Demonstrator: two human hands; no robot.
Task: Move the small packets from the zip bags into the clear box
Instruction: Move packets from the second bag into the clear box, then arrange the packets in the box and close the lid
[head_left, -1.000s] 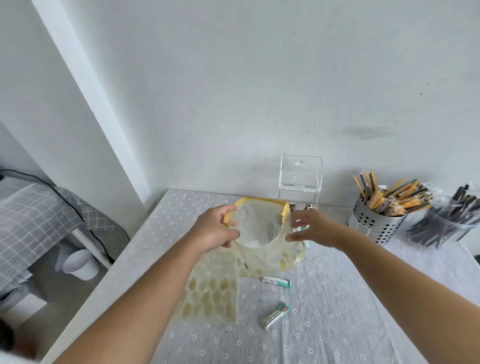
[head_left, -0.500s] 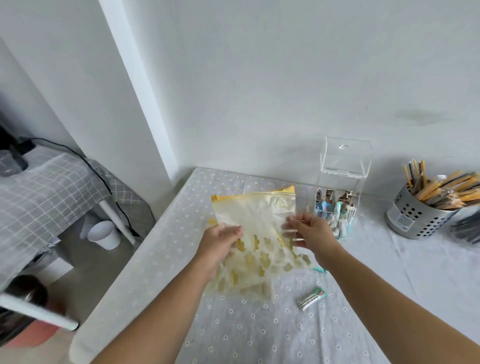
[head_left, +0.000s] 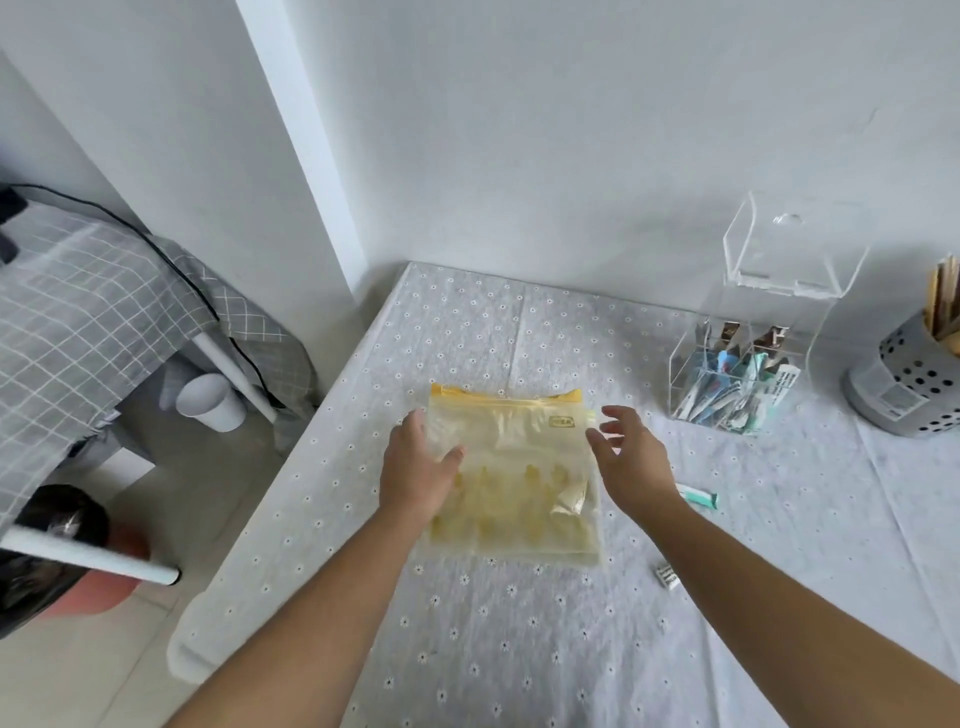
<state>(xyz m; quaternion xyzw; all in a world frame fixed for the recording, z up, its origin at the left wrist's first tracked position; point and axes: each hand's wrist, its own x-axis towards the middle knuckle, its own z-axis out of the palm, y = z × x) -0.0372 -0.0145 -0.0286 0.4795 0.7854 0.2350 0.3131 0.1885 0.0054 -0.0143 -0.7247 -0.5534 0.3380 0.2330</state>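
- A checked cloth (head_left: 78, 317) drapes over furniture at far left; below it a white cup (head_left: 210, 401) stands on the floor.
- A daisy-print cloth (head_left: 519, 649) covers the table.
- The left hand (head_left: 418, 470) lies flat on the left part of the zip bag (head_left: 519, 467), fingers together, thumb spread across the plastic; it pinches nothing.
- The bag lies flat near the table's middle, its yellow zip strip toward the wall. It looks like one bag on top of another, though I cannot tell for sure.
- The right hand (head_left: 631, 457) hovers at the bag's right edge, fingers spread and slightly curled, holding nothing; whether it touches the bag I cannot tell.
- A teal packet (head_left: 698, 498) lies on the cloth just right of the right wrist, partly hidden by it.
- A white packet (head_left: 666, 576) peeks out beside the right forearm, which covers most of it.
- The clear box (head_left: 737, 384) stands toward the wall at right, lid (head_left: 795, 249) tipped up, packets packed in its compartments.
- A perforated metal holder (head_left: 906, 389) with wooden sticks (head_left: 945, 301) sits at the right edge, just beside the box.
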